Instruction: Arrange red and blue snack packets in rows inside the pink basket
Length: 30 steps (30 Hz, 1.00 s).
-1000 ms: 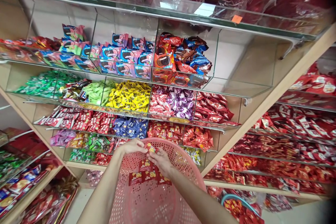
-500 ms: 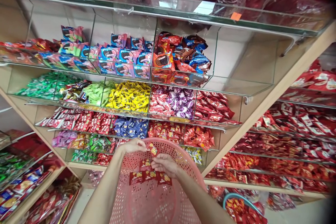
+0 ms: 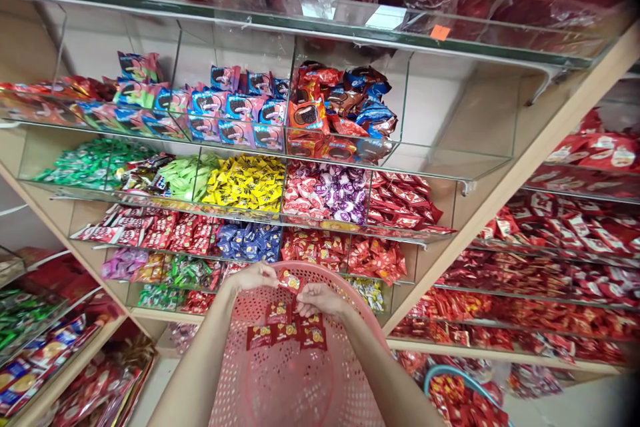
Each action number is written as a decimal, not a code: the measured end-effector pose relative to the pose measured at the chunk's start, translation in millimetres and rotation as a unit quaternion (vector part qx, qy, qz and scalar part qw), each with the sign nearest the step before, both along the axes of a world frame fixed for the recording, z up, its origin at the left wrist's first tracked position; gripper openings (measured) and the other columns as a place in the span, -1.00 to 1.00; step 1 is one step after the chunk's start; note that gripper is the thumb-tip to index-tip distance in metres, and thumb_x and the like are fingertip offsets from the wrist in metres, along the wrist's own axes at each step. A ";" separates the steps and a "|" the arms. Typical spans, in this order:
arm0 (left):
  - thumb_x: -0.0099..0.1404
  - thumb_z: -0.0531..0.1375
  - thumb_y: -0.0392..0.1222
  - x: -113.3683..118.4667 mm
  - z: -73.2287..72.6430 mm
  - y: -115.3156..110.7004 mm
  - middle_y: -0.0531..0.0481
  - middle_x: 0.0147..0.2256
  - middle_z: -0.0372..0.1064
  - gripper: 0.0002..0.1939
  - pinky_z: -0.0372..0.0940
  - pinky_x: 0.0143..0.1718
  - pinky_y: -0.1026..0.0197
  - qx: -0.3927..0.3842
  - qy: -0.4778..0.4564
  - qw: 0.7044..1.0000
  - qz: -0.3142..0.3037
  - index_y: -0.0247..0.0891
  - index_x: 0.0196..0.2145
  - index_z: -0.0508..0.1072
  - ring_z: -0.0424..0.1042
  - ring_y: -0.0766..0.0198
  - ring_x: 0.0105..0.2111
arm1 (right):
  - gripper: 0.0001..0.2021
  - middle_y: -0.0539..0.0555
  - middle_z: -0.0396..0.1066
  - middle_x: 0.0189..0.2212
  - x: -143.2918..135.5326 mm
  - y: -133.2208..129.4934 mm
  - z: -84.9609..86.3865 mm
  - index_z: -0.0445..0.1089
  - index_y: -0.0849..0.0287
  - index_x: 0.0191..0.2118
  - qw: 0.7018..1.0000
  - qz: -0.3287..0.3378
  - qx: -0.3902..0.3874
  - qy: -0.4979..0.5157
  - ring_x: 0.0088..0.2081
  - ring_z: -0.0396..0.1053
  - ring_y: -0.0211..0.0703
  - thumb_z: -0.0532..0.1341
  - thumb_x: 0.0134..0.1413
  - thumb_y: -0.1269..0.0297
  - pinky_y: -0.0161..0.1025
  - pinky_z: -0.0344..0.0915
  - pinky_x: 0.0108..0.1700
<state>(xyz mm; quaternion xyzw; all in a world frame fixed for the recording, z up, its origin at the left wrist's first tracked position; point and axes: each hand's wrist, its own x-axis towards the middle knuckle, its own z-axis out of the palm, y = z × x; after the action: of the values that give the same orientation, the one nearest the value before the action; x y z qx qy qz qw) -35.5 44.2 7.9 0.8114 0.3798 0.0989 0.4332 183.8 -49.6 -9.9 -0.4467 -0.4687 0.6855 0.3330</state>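
Over a pink perforated plastic basket (image 3: 280,387), both my hands are raised close together. A small red candy packet (image 3: 291,280) with a yellow-orange fruit picture is stretched between them. My left hand (image 3: 255,278) pinches its left edge. At its lower right edge, the fingers of my right hand (image 3: 323,301) are closed on it, their tips partly hidden. Several matching red packets (image 3: 286,333) lie in rows against the basket's inner wall, just below my right hand.
Glass shelves in front hold sorted sweets: yellow packets (image 3: 245,183), blue packets (image 3: 249,241), red fruit packets (image 3: 315,247) and wrapped biscuits (image 3: 240,107). A wooden upright (image 3: 480,213) slants at the right. A blue-rimmed basket (image 3: 457,373) of red packets stands low on the right.
My right hand has moved slightly up and right, uncovering more of the packets in the basket. The held packet has turned flatter. My left hand stays nearly in place.
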 end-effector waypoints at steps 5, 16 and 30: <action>0.00 0.17 0.06 1.3 3.9 -1.7 0.08 -0.50 0.33 -0.68 0.14 -0.29 0.36 -0.003 -0.005 1.000 0.004 -0.30 -0.57 0.45 0.26 0.34 -0.37 | -0.64 0.02 0.44 -0.57 -0.9 0.3 -8.9 0.31 0.23 -0.48 1.000 -0.004 -0.008 -0.011 -0.55 0.39 -0.31 0.32 -0.34 0.03 -0.38 0.27 -0.46; -0.02 0.19 0.04 -0.9 -7.1 6.8 0.09 -0.48 0.37 -0.70 0.16 -0.30 0.36 -0.037 -0.005 0.999 -0.016 -0.29 -0.50 0.46 0.29 0.36 -0.41 | -0.40 0.09 0.32 -0.16 -21.1 13.2 -22.8 0.21 0.12 -0.02 0.878 -0.143 0.367 -0.270 -0.10 0.27 -0.08 0.31 -0.27 0.10 -0.16 0.19 -0.08; -0.01 0.20 0.08 -0.4 -10.7 12.0 0.10 -0.49 0.34 -0.66 0.12 -0.33 0.36 -0.042 -0.020 0.998 -0.040 -0.29 -0.49 0.45 0.24 0.37 -0.44 | -0.37 0.11 0.24 -0.04 -36.4 26.1 -38.6 0.04 0.11 0.09 0.882 -0.085 0.394 -0.245 -0.01 0.20 -0.12 0.23 -0.16 0.32 -0.13 0.13 0.01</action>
<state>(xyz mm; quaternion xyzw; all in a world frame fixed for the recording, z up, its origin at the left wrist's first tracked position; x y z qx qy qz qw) -35.9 56.2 -2.7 0.8047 0.3424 0.0812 0.4781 147.4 -23.5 -48.4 -0.4707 -0.7266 0.2824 0.4132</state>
